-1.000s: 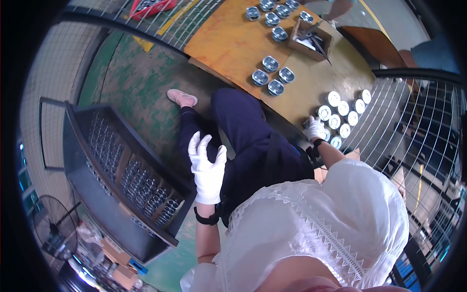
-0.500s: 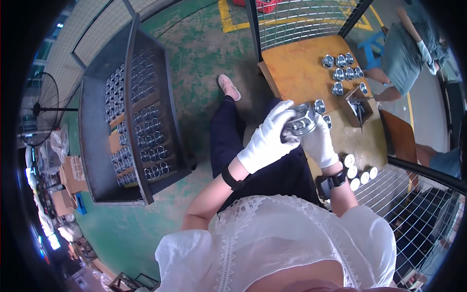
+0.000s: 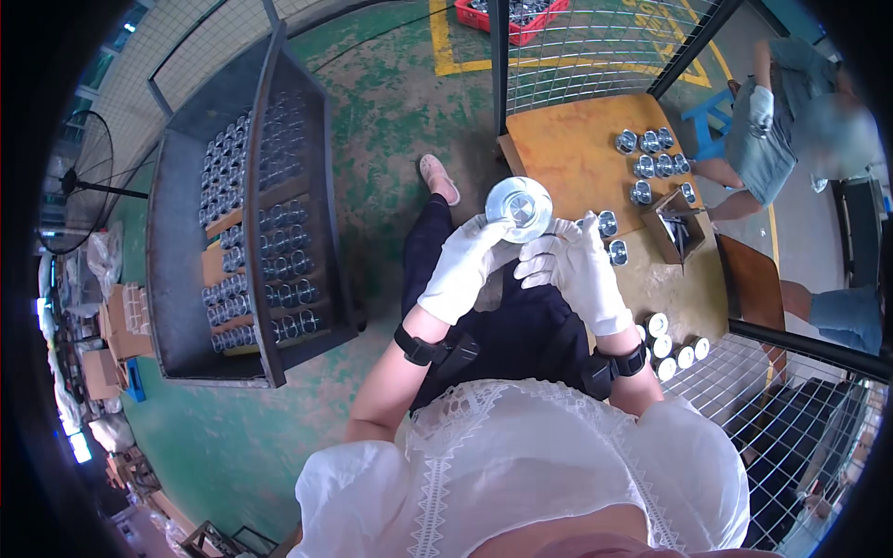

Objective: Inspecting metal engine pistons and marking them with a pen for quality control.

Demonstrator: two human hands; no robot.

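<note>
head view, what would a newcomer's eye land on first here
First, the shiny round metal disc at the centre, held up between the gloved left hand and right hand. Next, the dark rack of glinting metal parts on the left, and the wooden table with more such parts at the upper right.

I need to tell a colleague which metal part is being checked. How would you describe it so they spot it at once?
Start at the orange-brown worktable on the person's right, then come to its near-left edge. There the left hand and right hand, both in white gloves, hold up a round shiny metal disc. Unlike the smaller parts on the table, it is raised, facing the camera.
</note>
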